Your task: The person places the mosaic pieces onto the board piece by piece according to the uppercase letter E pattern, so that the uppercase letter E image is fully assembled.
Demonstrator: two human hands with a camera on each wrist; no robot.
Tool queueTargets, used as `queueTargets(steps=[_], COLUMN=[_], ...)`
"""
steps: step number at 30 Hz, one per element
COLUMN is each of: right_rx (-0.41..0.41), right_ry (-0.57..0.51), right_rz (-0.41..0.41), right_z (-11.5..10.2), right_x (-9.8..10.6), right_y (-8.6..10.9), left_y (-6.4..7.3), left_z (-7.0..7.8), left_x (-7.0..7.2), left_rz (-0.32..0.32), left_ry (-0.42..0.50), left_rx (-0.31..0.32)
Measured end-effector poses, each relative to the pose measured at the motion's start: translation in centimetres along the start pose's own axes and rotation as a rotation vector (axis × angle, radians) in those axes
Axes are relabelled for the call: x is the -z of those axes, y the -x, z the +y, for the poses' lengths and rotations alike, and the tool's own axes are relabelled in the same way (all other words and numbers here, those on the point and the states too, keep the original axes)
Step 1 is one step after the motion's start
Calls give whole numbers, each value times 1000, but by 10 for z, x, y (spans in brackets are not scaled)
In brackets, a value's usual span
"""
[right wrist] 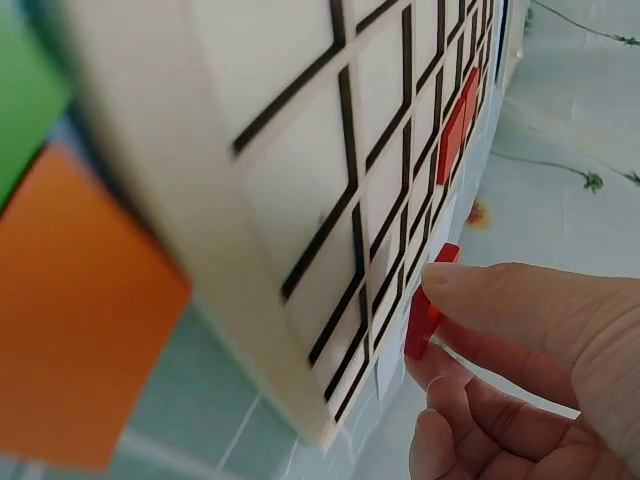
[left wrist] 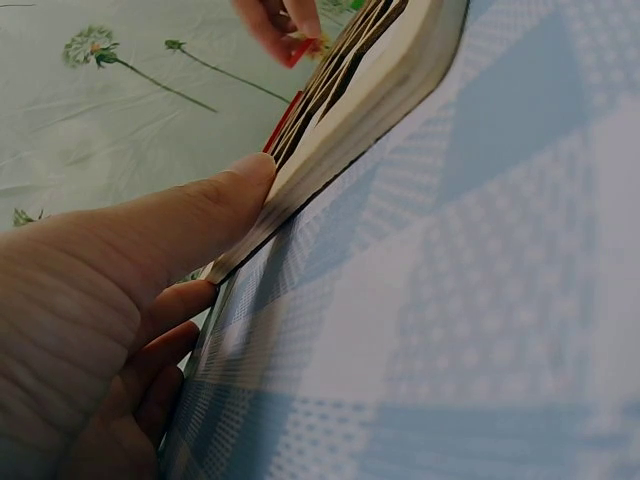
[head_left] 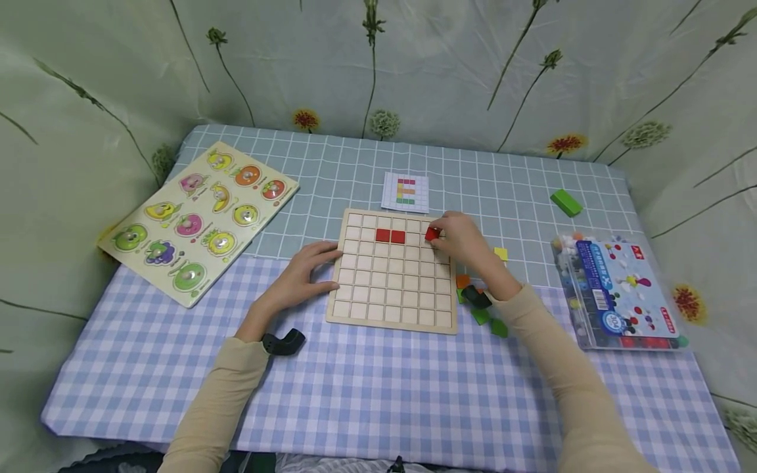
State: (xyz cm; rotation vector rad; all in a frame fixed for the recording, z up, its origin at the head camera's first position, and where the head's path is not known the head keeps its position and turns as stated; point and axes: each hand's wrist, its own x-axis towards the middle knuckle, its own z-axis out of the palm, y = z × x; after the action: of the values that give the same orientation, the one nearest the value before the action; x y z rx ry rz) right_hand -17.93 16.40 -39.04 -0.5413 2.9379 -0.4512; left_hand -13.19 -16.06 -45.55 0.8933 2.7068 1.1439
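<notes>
A square wooden grid board (head_left: 393, 272) lies on the table, with two red tiles (head_left: 390, 236) side by side in its second row. My left hand (head_left: 301, 279) rests against the board's left edge; its thumb (left wrist: 225, 195) touches the rim, the fingers fairly straight. Thumb and fingers of my right hand (head_left: 464, 240) pinch another red tile (right wrist: 430, 305), which is tilted just over the upper right of the grid. Behind the board lies a pattern card (head_left: 405, 192) with coloured squares.
Orange and green tiles (head_left: 499, 327) lie right of the board, partly under my right wrist, near a yellow tile (head_left: 501, 253). Farther right are a green block (head_left: 566, 203) and a clear plastic case (head_left: 621, 292). A fruit puzzle board (head_left: 201, 223) lies at left.
</notes>
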Motion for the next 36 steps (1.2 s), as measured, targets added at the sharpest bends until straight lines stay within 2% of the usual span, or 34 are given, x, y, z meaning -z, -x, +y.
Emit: queueTargets(steps=[5,19,28,36], right_rx=[13,97,93,120], right_ry=[2,1,14,28], right_rz=[-30,-42,-52,-58], right_z=[-7,-15,-18,-19], right_x=[-4,-12,-13,-14], right_y=[-5,-15,-17,-18], left_y=[0,0,-1,0], left_z=[-1,-2,-2,0], left_x=[0,0,0,1], left_rz=[3,13,5,15], left_ry=[6,11,6,-2], left_rx=[-7,-15,-3,-28])
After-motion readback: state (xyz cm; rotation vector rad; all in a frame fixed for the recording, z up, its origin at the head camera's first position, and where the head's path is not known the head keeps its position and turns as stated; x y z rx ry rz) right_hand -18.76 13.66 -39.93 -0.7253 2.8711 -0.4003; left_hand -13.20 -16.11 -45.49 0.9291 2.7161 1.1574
